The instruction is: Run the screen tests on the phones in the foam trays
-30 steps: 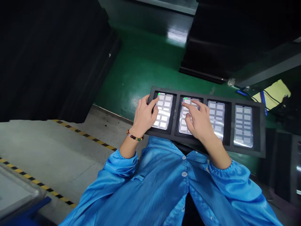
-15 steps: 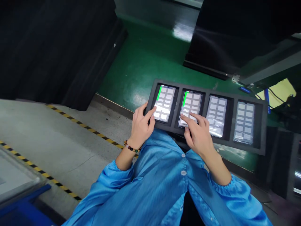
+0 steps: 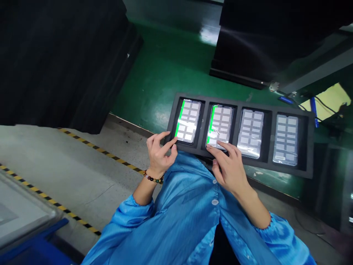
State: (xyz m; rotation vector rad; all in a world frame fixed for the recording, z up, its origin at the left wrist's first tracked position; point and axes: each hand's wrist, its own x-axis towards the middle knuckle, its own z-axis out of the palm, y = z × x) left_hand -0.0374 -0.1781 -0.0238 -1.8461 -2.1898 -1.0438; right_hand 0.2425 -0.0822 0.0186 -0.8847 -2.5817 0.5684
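Observation:
A dark foam tray (image 3: 202,123) lies across in front of my waist, with several lit smartphones in its slots. My left hand (image 3: 161,151) has its fingers apart, the index fingertip at the lower left corner of the leftmost smartphone (image 3: 189,121). On the second smartphone (image 3: 220,123), my right hand (image 3: 230,163) rests an index fingertip at the lower left corner, fingers spread. Both of these screens show grey blocks and a green strip down the left edge. The third smartphone (image 3: 250,129) and the rightmost smartphone (image 3: 286,138) show blocks without green.
Black curtains (image 3: 55,66) hang at the left, with another dark drape (image 3: 264,44) at the upper right. Beyond the tray is green floor (image 3: 157,73). Yellow-black tape (image 3: 102,149) crosses the grey floor. A blue-framed cart (image 3: 41,235) stands lower left.
Both index fingers have slid down the left edges of the two leftmost screens toward the bottom corners. The green strips there have grown longer. My view has shifted slightly.

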